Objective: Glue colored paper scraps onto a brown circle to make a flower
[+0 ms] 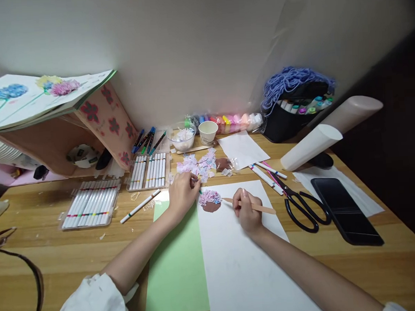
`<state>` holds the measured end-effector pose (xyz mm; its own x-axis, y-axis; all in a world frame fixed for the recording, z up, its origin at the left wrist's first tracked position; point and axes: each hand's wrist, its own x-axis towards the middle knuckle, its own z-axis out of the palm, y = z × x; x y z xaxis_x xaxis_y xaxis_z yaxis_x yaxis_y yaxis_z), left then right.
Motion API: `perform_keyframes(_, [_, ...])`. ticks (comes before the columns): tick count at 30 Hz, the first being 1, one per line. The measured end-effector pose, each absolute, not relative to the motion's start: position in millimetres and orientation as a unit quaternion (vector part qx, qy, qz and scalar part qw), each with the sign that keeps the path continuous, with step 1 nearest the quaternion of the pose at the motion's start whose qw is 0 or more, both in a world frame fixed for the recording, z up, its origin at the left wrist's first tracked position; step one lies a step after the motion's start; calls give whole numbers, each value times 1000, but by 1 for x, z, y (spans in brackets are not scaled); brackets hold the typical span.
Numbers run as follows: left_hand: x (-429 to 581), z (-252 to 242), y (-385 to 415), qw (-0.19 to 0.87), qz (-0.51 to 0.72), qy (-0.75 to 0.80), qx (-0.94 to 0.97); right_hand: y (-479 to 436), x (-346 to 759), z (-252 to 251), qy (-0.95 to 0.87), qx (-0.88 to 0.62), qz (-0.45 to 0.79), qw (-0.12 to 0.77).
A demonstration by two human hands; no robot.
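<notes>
- Left hand [182, 192] curling shut, pinching a small green-tipped tool [197, 190] just beside the brown disc [211, 205].
- Right hand [248, 212] closing around a wooden stick [252, 206], its tip touching the disc's edge.
- Disc lying at the top of the white sheet [241, 265], carrying pink and blue paper bits [209, 197] on its upper half.
- Clear bowl [183, 138] by the wall holding white scraps; paper cup [208, 131] beside it, contents not showing.
- Two clear marker cases [92, 204] lying open, filled with white pens.
- Black bag [289, 118] holding upright markers, purple yarn [290, 81] piling on top.
- Scissors [300, 206] and phone [346, 211] resting right of the sheet.
</notes>
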<state>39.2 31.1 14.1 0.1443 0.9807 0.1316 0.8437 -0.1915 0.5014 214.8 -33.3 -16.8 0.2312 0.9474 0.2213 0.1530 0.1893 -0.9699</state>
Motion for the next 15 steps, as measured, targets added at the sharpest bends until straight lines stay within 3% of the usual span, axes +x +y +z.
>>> perform_keyframes(7, [53, 12, 38, 178, 185, 631, 732, -34, 215, -15, -528, -530, 334, 573])
perform_keyframes(15, [31, 26, 26, 216, 237, 639, 699, -35, 215, -16, -533, -517, 334, 581])
